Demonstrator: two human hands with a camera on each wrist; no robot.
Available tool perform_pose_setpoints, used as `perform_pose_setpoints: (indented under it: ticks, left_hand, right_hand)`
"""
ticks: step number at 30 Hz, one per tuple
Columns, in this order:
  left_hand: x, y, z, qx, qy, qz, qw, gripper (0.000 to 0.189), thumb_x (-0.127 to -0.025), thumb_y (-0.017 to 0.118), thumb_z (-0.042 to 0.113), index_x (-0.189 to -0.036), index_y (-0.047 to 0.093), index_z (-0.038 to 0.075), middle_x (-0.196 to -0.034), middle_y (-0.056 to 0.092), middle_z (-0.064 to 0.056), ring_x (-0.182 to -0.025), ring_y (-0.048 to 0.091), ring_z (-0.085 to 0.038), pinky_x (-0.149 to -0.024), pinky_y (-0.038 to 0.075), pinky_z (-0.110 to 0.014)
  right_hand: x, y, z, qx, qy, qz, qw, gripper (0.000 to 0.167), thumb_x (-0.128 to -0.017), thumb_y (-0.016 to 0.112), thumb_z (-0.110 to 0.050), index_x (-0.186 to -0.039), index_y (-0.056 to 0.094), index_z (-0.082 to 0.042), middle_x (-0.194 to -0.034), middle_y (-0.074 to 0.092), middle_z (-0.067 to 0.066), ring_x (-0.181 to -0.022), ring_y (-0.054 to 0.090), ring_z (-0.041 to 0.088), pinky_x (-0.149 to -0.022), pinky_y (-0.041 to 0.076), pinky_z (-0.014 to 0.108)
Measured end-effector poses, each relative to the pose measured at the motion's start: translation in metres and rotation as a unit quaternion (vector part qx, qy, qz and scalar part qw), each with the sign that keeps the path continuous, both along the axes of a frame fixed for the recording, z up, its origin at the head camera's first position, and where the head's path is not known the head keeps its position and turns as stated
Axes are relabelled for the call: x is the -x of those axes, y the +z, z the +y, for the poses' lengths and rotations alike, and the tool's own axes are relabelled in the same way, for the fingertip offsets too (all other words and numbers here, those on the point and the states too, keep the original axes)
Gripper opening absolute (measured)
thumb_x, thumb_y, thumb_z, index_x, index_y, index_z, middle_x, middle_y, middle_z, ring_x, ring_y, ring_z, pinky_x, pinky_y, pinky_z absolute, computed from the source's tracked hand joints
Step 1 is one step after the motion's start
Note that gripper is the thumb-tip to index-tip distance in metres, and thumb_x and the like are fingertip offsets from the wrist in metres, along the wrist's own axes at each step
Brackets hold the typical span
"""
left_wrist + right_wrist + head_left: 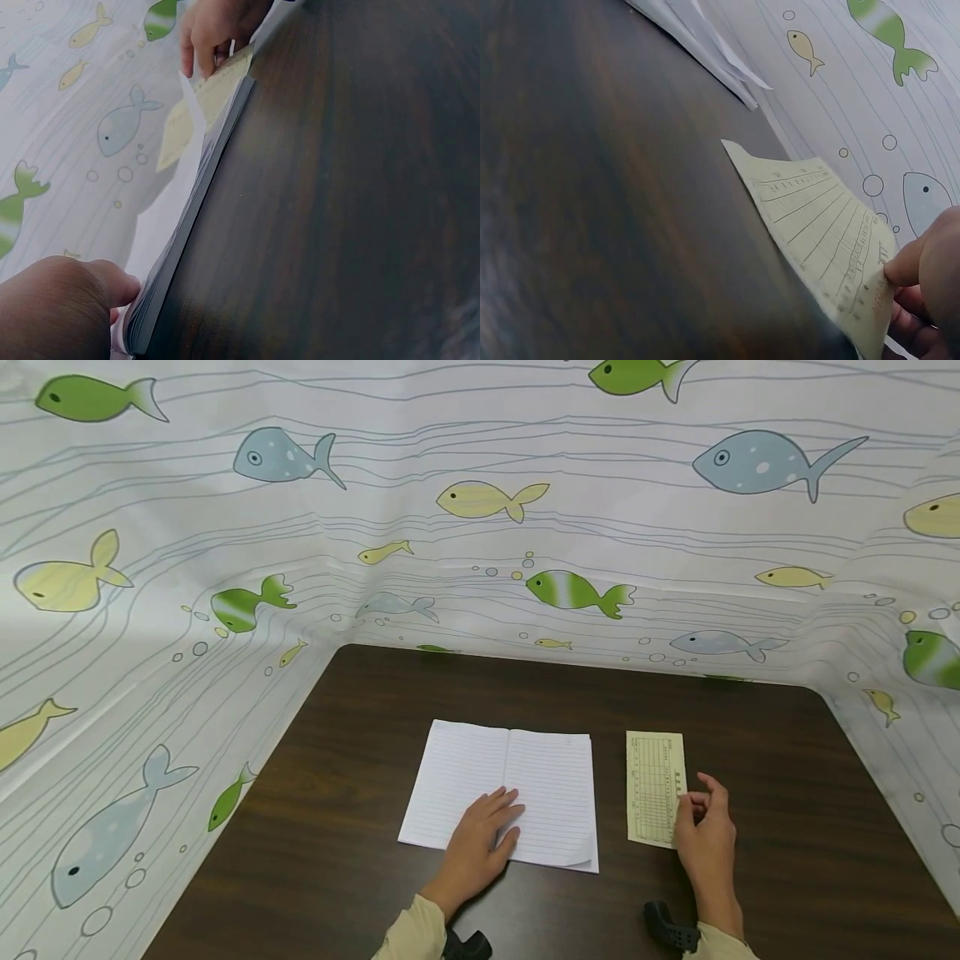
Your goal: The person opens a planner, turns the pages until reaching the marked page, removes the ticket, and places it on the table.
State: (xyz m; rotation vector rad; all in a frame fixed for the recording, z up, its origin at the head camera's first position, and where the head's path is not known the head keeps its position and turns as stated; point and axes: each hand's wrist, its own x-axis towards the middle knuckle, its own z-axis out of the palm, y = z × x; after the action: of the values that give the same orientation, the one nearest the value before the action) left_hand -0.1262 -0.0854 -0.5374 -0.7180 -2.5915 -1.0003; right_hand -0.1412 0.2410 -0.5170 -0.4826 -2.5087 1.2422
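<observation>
The two hands are apart, each at its own piece of paper on a dark brown table (322, 827) with streaked wood grain and a dull sheen. The left hand (482, 839) rests on the near middle of a notebook (551, 793), its fingers stretched over the centre crease and holding nothing between them. The notebook lies spread flat, its smooth white pages ruled with fine lines; the near right corner of a page curls up, and the left wrist view shows a thin dark cover edge beneath the stacked leaves. To the right, separate from the notebook, is a pale yellow paper slip (654, 785), a narrow rectangle printed with a grid and small characters. The right hand (707, 835) pinches its right edge between thumb and fingers, and the thin sheet bows in the right wrist view. Pale sleeves (416, 935) cover the forearms. Around the table hangs a white sheet (450, 435), softly creased, printed with wavy lines, round bubbles and green, blue and yellow fish.
</observation>
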Motion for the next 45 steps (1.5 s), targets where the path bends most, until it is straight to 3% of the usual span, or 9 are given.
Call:
perform_pose_setpoints:
  ticks: [9, 14, 20, 26, 34, 45]
  left_hand:
    - [0.000, -0.003, 0.000, 0.003, 0.003, -0.001, 1.0000, 0.032, -0.096, 0.069, 0.012, -0.127, 0.073, 0.004, -0.142, 0.064, -0.011, -0.140, 0.052, -0.029, -0.117, 0.039, -0.051]
    - [0.000, -0.004, 0.000, 0.006, 0.003, 0.001, 1.0000, 0.032, -0.096, 0.069, 0.012, -0.127, 0.072, 0.004, -0.142, 0.064, -0.011, -0.140, 0.052, -0.029, -0.117, 0.038, -0.050]
    - [0.001, -0.003, 0.000, 0.006, 0.000, 0.001, 1.0000, 0.033, -0.097, 0.069, 0.013, -0.128, 0.072, 0.004, -0.142, 0.063, -0.012, -0.140, 0.052, -0.030, -0.117, 0.038, -0.051]
    - [0.001, -0.004, -0.001, 0.004, 0.001, -0.004, 1.0000, 0.032, -0.097, 0.068, 0.013, -0.128, 0.072, 0.004, -0.143, 0.063, -0.011, -0.140, 0.052, -0.029, -0.117, 0.038, -0.051]
    - [0.002, -0.005, -0.001, 0.001, -0.002, -0.005, 1.0000, 0.033, -0.097, 0.068, 0.012, -0.128, 0.072, 0.004, -0.143, 0.063, -0.012, -0.141, 0.052, -0.029, -0.117, 0.038, -0.052]
    - [0.002, -0.002, -0.001, 0.005, -0.004, -0.010, 0.9999, 0.033, -0.098, 0.068, 0.014, -0.129, 0.071, 0.005, -0.144, 0.062, -0.011, -0.141, 0.051, -0.029, -0.117, 0.038, -0.052]
  right_hand:
    - [0.001, -0.005, 0.004, -0.038, 0.012, 0.000, 0.9992, 0.050, -0.106, 0.047, -0.007, -0.154, 0.034, 0.002, -0.109, 0.064, 0.021, -0.090, 0.056, 0.026, -0.070, 0.038, 0.024]
    - [0.003, -0.007, 0.005, -0.053, 0.019, -0.001, 0.9984, 0.053, -0.106, 0.045, -0.006, -0.156, 0.031, 0.005, -0.105, 0.063, 0.023, -0.085, 0.055, 0.030, -0.073, 0.042, 0.035]
    - [0.002, -0.005, 0.008, -0.050, 0.024, -0.010, 0.9984, 0.056, -0.106, 0.043, -0.007, -0.157, 0.026, 0.007, -0.108, 0.060, 0.028, -0.093, 0.052, 0.037, -0.079, 0.040, 0.051]
    - [0.003, -0.005, 0.011, -0.054, 0.029, -0.041, 0.9973, 0.058, -0.105, 0.046, -0.011, -0.158, 0.027, 0.006, -0.110, 0.061, 0.027, -0.096, 0.050, 0.037, -0.080, 0.039, 0.050]
    - [0.002, -0.008, 0.014, -0.065, 0.040, -0.026, 0.9968, 0.059, -0.104, 0.051, -0.010, -0.156, 0.029, 0.008, -0.109, 0.062, 0.028, -0.097, 0.053, 0.038, -0.080, 0.040, 0.053]
    - [0.004, -0.005, 0.014, -0.073, 0.055, -0.051, 0.9946, 0.067, -0.101, 0.057, -0.009, -0.158, 0.026, 0.009, -0.120, 0.059, 0.031, -0.107, 0.052, 0.042, -0.087, 0.043, 0.062]
